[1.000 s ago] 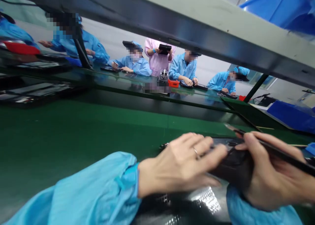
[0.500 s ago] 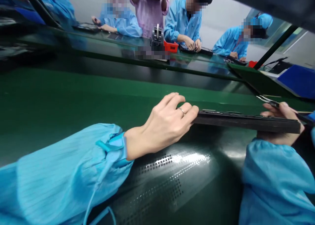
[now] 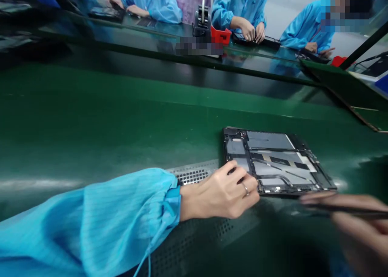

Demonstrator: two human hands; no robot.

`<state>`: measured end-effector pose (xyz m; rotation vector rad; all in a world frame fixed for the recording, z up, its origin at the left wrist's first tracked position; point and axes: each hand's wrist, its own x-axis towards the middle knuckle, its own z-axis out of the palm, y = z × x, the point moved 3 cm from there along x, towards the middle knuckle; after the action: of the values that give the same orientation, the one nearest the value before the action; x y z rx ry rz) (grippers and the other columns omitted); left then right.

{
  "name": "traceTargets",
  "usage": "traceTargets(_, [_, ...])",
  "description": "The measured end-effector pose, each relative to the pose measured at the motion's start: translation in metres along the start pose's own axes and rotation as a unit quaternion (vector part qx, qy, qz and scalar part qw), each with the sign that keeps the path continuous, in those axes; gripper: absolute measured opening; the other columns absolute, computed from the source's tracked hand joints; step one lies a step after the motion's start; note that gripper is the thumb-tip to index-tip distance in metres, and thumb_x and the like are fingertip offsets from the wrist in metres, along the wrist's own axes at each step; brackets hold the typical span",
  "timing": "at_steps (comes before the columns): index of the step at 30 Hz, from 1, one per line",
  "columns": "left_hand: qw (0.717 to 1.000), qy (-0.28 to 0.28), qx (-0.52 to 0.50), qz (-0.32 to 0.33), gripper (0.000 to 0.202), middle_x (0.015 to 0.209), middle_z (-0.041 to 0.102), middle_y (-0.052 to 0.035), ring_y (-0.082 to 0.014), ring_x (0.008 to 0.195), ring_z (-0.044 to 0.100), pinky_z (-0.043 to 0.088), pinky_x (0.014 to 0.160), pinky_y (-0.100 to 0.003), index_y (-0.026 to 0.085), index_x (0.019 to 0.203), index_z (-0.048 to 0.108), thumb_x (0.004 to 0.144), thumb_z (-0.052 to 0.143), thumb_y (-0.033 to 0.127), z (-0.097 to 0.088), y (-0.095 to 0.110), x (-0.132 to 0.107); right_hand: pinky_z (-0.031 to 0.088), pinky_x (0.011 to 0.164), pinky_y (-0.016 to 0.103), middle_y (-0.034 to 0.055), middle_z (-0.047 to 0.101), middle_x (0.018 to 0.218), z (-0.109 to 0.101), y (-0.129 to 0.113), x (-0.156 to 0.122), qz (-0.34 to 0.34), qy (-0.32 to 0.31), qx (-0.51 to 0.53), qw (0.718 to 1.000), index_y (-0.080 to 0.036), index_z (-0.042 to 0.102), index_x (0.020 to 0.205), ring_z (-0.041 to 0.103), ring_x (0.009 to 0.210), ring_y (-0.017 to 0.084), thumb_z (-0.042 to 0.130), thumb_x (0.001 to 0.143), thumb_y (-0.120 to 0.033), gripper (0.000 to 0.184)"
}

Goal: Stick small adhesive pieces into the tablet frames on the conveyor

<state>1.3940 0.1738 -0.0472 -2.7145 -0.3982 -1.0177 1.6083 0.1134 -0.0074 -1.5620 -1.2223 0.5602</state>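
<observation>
On the green surface (image 3: 121, 119) an opened tablet (image 3: 277, 161) lies flat, its inner plates and cables facing up. At the tablet's near left corner the left hand (image 3: 224, 194) has its fingers curled tight on the edge, with a ring on one finger and a blue sleeve (image 3: 91, 224) running back from the wrist. Just nearer than the tablet's near right corner the right hand (image 3: 357, 224) is blurred; its fingers are closed on a thin dark tool (image 3: 339, 209) that lies level along the tablet's near edge. Whether the tool touches the tablet cannot be told.

Under and to the left of the tablet a grey perforated mat (image 3: 194, 174) shows beneath the left wrist. Nothing lies on top of the tablet.

Beyond the tablet a dark strip (image 3: 169, 72) crosses the green, and past it runs a second, glossy surface (image 3: 151, 34). On that, well beyond the tablet, stand a red box (image 3: 220, 35) and just to its left a black and silver device (image 3: 202, 20). Other people in blue coats (image 3: 306, 26) work at that far surface, one with both hands (image 3: 251, 31) on a dark flat item. Far right of the tablet a dark slanted post (image 3: 363, 46) rises.
</observation>
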Motion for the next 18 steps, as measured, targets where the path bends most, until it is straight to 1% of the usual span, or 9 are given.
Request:
traceTargets(1, [1.0,0.0,-0.005,0.0,0.02,0.073,0.059,-0.0038,-0.0155,0.062,0.052,0.049,0.067,-0.033,0.013,0.076,0.058,0.085,0.041,0.006,0.003,0.001,-0.003,0.055,0.065,0.033,0.0092,0.07,0.071,0.018,-0.001,-0.014,0.051,-0.056,0.011,0.997,-0.022,0.073,0.062,0.067,0.072,0.027,0.077,0.056,-0.035,0.014])
traceTargets(2, [1.0,0.0,-0.008,0.0,0.021,0.074,0.06,-0.004,-0.0161,0.064,0.053,0.049,0.069,-0.033,0.013,0.075,0.057,0.085,0.04,0.006,0.006,0.002,-0.006,0.054,0.069,0.029,0.0062,0.07,0.075,0.035,0.0,-0.027,0.1,-0.101,0.025,0.99,-0.023,0.073,0.065,0.066,0.075,0.024,0.075,0.061,-0.033,0.011])
traceTargets(4, [1.0,0.001,-0.01,-0.007,0.023,0.077,0.06,-0.005,-0.0176,0.069,0.055,0.049,0.073,-0.036,0.013,0.076,0.057,0.087,0.038,0.006,0.01,0.002,-0.009,0.051,0.071,0.022,0.0021,0.069,0.075,0.061,0.006,-0.044,0.17,-0.154,0.048,0.972,-0.024,0.073,0.069,0.065,0.075,0.018,0.072,0.066,-0.032,0.009])
traceTargets(5, [1.0,0.001,-0.008,-0.011,0.023,0.078,0.06,-0.0054,-0.0182,0.071,0.056,0.049,0.076,-0.038,0.013,0.078,0.057,0.088,0.037,0.007,0.011,0.002,-0.01,0.05,0.07,0.02,0.0011,0.068,0.073,0.069,0.01,-0.048,0.189,-0.166,0.054,0.966,-0.023,0.072,0.07,0.064,0.072,0.016,0.071,0.068,-0.033,0.01])
traceTargets(7, [1.0,0.001,-0.004,-0.017,0.024,0.079,0.06,-0.0056,-0.0186,0.073,0.056,0.048,0.079,-0.041,0.013,0.079,0.057,0.089,0.035,0.008,0.012,0.001,-0.011,0.05,0.065,0.02,0.0011,0.067,0.068,0.077,0.021,-0.048,0.192,-0.188,0.059,0.961,-0.022,0.072,0.071,0.063,0.066,0.016,0.071,0.068,-0.033,0.012])
traceTargets(10, [1.0,0.006,-0.002,-0.019,0.023,0.079,0.06,-0.005,-0.0181,0.071,0.055,0.049,0.078,-0.041,0.014,0.08,0.056,0.089,0.035,0.008,0.012,0.002,-0.011,0.05,0.053,0.022,0.0027,0.065,0.062,0.078,0.034,-0.044,0.167,-0.217,0.059,0.96,-0.019,0.073,0.073,0.063,0.06,0.018,0.071,0.068,-0.032,0.014])
traceTargets(12, [1.0,0.01,-0.001,-0.02,0.023,0.078,0.06,-0.0049,-0.0177,0.069,0.055,0.049,0.077,-0.04,0.014,0.08,0.055,0.089,0.034,0.008,0.011,0.002,-0.011,0.049,0.054,0.021,0.0021,0.064,0.06,0.078,0.037,-0.044,0.165,-0.204,0.058,0.963,-0.019,0.073,0.075,0.063,0.063,0.018,0.071,0.068,-0.032,0.015])
traceTargets(15, [1.0,0.014,-0.001,-0.025,0.023,0.077,0.06,-0.0046,-0.0174,0.069,0.054,0.049,0.077,-0.041,0.014,0.08,0.055,0.089,0.034,0.007,0.012,0.002,-0.012,0.05,0.067,0.022,0.0006,0.063,0.06,0.08,0.032,-0.048,0.179,-0.141,0.047,0.973,-0.02,0.073,0.073,0.064,0.075,0.019,0.071,0.067,-0.031,0.013])
traceTargets(18, [1.0,0.012,-0.005,-0.027,0.022,0.077,0.06,-0.0039,-0.0175,0.068,0.054,0.049,0.078,-0.041,0.014,0.078,0.054,0.088,0.035,0.007,0.012,0.002,-0.013,0.049,0.075,0.027,0.0015,0.062,0.059,0.086,0.024,-0.052,0.179,-0.12,0.042,0.976,-0.019,0.07,0.065,0.063,0.081,0.022,0.071,0.067,-0.031,0.013])
